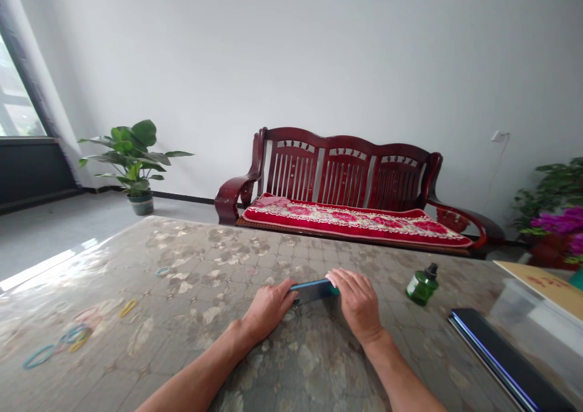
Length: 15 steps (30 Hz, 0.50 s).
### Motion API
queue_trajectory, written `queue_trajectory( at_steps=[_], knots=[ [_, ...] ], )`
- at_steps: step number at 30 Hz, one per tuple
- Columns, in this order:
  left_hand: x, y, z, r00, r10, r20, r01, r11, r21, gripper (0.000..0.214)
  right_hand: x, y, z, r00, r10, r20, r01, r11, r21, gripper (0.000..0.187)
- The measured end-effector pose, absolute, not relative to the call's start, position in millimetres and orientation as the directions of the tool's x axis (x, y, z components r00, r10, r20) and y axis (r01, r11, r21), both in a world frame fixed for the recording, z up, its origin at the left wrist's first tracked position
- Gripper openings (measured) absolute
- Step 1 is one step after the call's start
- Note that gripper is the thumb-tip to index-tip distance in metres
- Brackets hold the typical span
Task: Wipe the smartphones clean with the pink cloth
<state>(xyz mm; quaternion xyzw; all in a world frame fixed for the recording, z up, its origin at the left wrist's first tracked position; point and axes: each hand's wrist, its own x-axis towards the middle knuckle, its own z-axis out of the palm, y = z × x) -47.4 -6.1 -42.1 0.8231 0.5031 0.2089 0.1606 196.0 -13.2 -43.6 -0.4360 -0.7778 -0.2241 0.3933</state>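
A flat blue object [314,290], like a slim box or phone, stands on its long edge on the patterned table [191,260]. My left hand [268,310] grips its left end with curled fingers. My right hand [357,301] covers its right end, fingers folded over the top. Both forearms rest low over the table's near side.
Several coloured rubber bands [75,336] lie scattered at the left of the table. A small green bottle [422,284] stands right of my hands. A dark flat panel [505,360] and a clear box [532,315] lie at the right. A red wooden bench [350,193] and potted plants stand beyond.
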Motion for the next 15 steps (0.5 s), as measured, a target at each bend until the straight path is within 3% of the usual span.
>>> queue_trajectory(
  at_steps=[9, 15],
  knots=[
    [-46.0, -3.3, -47.6, 0.393, 0.892, 0.226, 0.731, -0.452, 0.511, 0.02, 142.4, -25.6, -36.3, -0.462, 0.422, 0.78, 0.76, 0.642, 0.103, 0.032],
    [-48.6, 0.5, -49.5, 0.375, 0.906, 0.194, 0.72, -0.417, 0.554, 0.024, 181.8, -10.8, -40.0, -0.322, 0.48, 0.816, 0.846, 0.533, 0.02, 0.028]
  ],
)
